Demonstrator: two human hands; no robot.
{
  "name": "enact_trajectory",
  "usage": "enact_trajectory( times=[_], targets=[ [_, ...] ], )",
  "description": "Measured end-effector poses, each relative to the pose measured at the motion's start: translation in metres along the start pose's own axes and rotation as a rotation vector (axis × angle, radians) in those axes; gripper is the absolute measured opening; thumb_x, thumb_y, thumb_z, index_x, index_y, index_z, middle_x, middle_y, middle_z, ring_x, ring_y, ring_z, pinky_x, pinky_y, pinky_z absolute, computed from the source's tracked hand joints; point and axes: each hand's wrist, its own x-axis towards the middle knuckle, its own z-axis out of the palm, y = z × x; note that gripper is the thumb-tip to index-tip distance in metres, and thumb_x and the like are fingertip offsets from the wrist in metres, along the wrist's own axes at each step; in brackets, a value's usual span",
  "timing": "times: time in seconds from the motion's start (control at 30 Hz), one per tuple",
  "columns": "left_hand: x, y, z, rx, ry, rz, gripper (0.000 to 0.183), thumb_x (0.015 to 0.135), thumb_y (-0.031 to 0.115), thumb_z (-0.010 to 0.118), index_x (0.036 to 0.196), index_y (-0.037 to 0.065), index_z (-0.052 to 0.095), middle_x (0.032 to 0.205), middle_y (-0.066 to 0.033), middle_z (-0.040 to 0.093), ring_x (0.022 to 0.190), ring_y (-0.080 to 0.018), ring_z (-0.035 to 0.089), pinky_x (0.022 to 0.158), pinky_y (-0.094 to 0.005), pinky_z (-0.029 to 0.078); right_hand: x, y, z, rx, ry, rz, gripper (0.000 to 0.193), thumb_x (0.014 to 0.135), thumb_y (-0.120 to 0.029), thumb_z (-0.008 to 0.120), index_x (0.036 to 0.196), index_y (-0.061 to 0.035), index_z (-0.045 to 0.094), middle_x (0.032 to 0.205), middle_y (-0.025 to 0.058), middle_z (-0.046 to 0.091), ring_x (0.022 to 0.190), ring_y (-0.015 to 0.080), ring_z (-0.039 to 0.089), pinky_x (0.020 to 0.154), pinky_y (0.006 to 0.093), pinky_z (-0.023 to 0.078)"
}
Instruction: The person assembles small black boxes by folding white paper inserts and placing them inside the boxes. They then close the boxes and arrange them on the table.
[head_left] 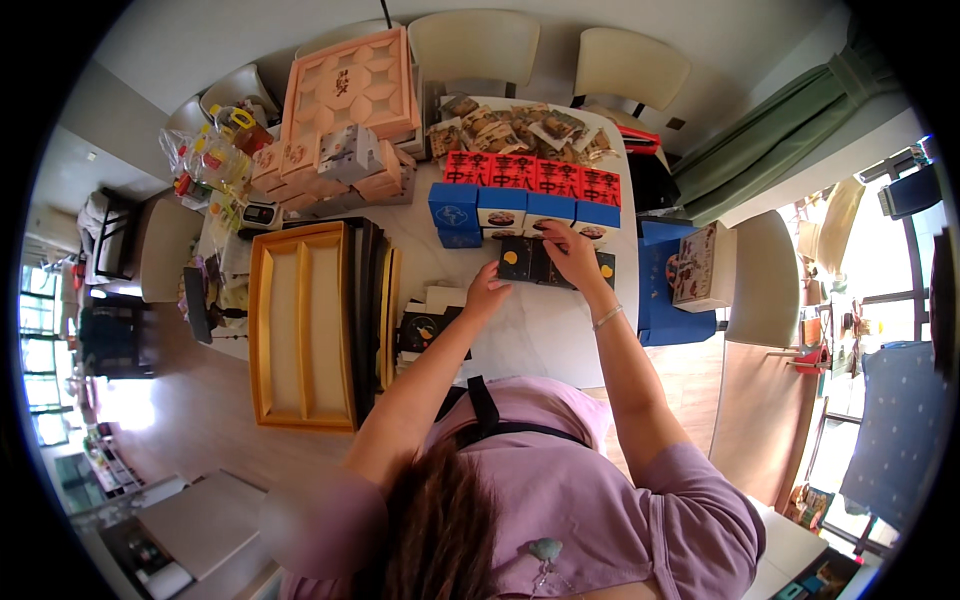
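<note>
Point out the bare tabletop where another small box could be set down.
Bare white tabletop lies between the hands and the near edge, right of the gold tray. The far side is crowded: red boxes, blue boxes, snack packets. Both hands, left hand and right hand, are on the black boxes.

Bright daylight enters from windows at 3 and 9 o'clock, overexposed there; fisheye rim bends edges; centre sharp.

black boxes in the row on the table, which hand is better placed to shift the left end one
Left. The left hand already rests at the left end of the black boxes, while the right hand lies over the row's middle, nearer the blue boxes.
</note>
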Motion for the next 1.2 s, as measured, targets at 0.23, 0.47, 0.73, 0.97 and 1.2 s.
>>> enact_trajectory(
  times=[0.23, 0.47, 0.73, 0.97, 1.2],
  targets=[
    [-0.013, 0.009, -0.007, 0.074, 0.053, 0.03, 0.063, 0.087, 0.008, 0.065, 0.144, 0.008, 0.04, 0.142, -0.017, 0.045, 0.124, -0.029, 0.052, 0.092, -0.0373, 0.048, -0.013, 0.002, -0.002, 0.066, 0.017, 0.011, 0.023, 0.085, -0.005, 0.066, 0.108, -0.0015, 0.067, 0.095, 0.0135, 0.071, 0.09, 0.0221, 0.07, 0.079, 0.0305, 0.055],
    [-0.087, 0.027, -0.081, 0.259, 0.311, 0.239, 0.036, 0.088, 0.006, 0.062, 0.124, 0.004, 0.057, 0.121, -0.0127, 0.06, 0.11, -0.0228, 0.06, 0.088, -0.0362, 0.051, -0.071, 0.001, 0.003, 0.2, -0.057, 0.174, 0.013, 0.088, -0.005, 0.064, 0.099, 0.0005, 0.068, 0.087, 0.0083, 0.07, 0.079, 0.0154, 0.068, 0.07, 0.0267, 0.053],
    [-0.145, -0.018, -0.121, 0.848, 0.47, 0.118, 0.061, 0.079, 0.019, 0.07, 0.131, -0.003, 0.047, 0.114, -0.0241, 0.059, 0.106, -0.0404, 0.057, 0.093, -0.0445, 0.047, -0.121, 0.005, 0.08, 0.438, -0.609, 0.619, 0.028, 0.089, -0.021, 0.065, 0.11, -0.0039, 0.066, 0.094, 0.0066, 0.069, 0.084, 0.0156, 0.068, 0.07, 0.0294, 0.053],
    [-0.14, -0.036, -0.111, 0.795, 0.613, 0.103, 0.063, 0.077, 0.022, 0.073, 0.131, -0.001, 0.049, 0.114, -0.0214, 0.062, 0.104, -0.0372, 0.059, 0.091, -0.0437, 0.048, -0.122, -0.005, 0.105, 0.483, -0.716, 0.782, 0.058, 0.09, -0.025, 0.064, 0.139, 0.0001, 0.044, 0.12, 0.0136, 0.062, 0.109, 0.0229, 0.062, 0.087, 0.035, 0.051],
    [-0.138, -0.027, -0.1, 0.77, 0.623, 0.151, 0.048, 0.076, 0.02, 0.074, 0.119, 0.004, 0.06, 0.094, -0.0115, 0.069, 0.095, -0.0336, 0.061, 0.084, -0.044, 0.047, -0.126, 0.002, 0.132, 0.513, -0.783, 0.811, 0.072, 0.087, -0.027, 0.068, 0.144, 0.0018, 0.035, 0.121, 0.0167, 0.061, 0.108, 0.0254, 0.061, 0.086, 0.0385, 0.05]
  ],
)
